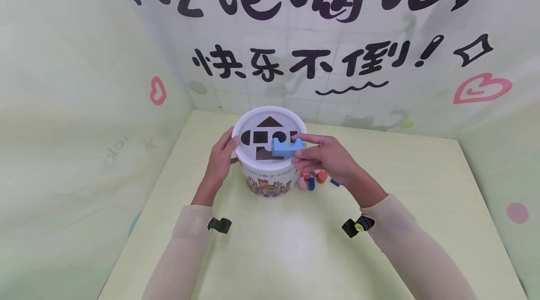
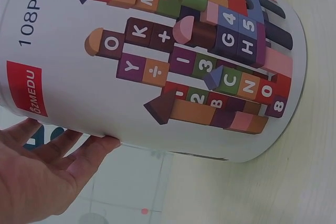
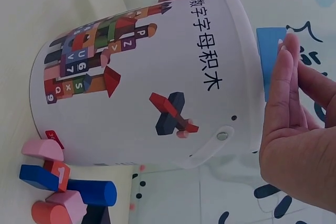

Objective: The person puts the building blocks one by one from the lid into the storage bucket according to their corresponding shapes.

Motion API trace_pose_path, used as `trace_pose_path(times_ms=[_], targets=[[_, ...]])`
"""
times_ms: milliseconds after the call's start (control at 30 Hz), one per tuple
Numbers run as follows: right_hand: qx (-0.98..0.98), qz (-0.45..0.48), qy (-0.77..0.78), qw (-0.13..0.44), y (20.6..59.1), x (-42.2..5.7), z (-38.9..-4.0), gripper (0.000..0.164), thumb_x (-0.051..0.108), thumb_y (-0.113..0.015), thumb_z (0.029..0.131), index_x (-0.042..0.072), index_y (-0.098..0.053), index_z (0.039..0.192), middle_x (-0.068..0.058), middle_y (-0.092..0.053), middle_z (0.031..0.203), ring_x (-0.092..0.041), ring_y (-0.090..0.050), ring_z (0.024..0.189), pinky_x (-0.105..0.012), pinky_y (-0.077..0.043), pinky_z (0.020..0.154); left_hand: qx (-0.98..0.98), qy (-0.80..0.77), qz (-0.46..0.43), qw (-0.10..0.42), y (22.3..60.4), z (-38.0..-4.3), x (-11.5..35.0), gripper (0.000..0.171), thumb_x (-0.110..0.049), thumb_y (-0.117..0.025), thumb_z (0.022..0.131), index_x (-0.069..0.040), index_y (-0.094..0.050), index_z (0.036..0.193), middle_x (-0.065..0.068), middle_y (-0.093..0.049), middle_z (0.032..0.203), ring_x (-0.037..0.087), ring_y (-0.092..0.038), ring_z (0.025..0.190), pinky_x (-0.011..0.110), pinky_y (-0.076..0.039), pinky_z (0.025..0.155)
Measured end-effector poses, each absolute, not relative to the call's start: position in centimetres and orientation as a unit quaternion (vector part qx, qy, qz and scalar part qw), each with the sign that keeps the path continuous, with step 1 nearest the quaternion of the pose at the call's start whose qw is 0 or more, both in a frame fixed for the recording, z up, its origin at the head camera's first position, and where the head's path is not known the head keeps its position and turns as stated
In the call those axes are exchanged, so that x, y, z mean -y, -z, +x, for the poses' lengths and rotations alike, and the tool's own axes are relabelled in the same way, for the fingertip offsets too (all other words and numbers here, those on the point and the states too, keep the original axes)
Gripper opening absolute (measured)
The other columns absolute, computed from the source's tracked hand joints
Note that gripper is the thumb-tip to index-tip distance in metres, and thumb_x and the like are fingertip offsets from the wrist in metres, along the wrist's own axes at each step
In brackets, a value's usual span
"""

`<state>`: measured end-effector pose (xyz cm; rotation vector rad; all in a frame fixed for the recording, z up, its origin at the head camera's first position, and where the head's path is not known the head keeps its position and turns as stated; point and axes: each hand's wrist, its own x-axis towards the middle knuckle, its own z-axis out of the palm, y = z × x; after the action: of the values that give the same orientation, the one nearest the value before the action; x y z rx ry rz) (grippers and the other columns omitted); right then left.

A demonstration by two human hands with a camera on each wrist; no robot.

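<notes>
Over one bucket (image 1: 270,185), fingers (image 1: 314,138) pinch one blue block (image 1: 283,151).

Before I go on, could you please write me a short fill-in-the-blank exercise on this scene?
1. While the left hand touches the bucket, the right hand holds a light ____ block by the lid.
2. In the head view, the topmost hole in the lid is a ____.
3. The number printed before "PCS" in the left wrist view is ____.
4. Loose blocks lie on the table to the person's ____ of the bucket.

Missing words: blue; triangle; 108; right.
</notes>
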<state>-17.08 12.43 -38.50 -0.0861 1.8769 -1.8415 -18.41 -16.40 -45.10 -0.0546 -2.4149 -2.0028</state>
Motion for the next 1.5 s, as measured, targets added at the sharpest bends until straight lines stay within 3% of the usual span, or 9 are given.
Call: trace_pose_path(times_ms=[567,1200,1500], targets=[[-0.665,-0.017,0.700,0.261,38.2,-9.7,-17.0,0.045,0.009,-0.066,0.092,0.009,-0.056,0.136,-0.013,-0.074,0.090,-0.022,-0.073,0.073,-0.035,-0.062,0.072,0.773,0.634,-0.024,0.002,45.2,-18.4,16.5,0.050,-0.045,-0.044,0.101,-0.028,-0.042,0.148,0.006,-0.051,0.143,0.029,-0.056,0.120,0.050,-0.056,0.088],[-0.689,-0.001,0.676,0.260,37.9,-8.2,-17.1,0.043,0.007,-0.066,0.092,0.010,-0.057,0.134,-0.016,-0.074,0.090,-0.024,-0.073,0.075,-0.044,-0.060,0.079,0.775,0.632,-0.025,0.002,45.7,-18.5,16.4,0.050,-0.047,-0.044,0.100,-0.029,-0.042,0.147,0.005,-0.051,0.142,0.029,-0.056,0.119,0.052,-0.056,0.089],[-0.701,-0.003,0.666,0.256,37.8,-7.8,-17.1,0.043,0.007,-0.066,0.091,0.009,-0.057,0.134,-0.017,-0.073,0.090,-0.025,-0.073,0.074,-0.042,-0.061,0.076,0.777,0.628,-0.028,0.002,45.5,-18.6,16.4,0.051,-0.048,-0.043,0.100,-0.031,-0.041,0.148,0.003,-0.050,0.143,0.029,-0.056,0.120,0.052,-0.056,0.089]])
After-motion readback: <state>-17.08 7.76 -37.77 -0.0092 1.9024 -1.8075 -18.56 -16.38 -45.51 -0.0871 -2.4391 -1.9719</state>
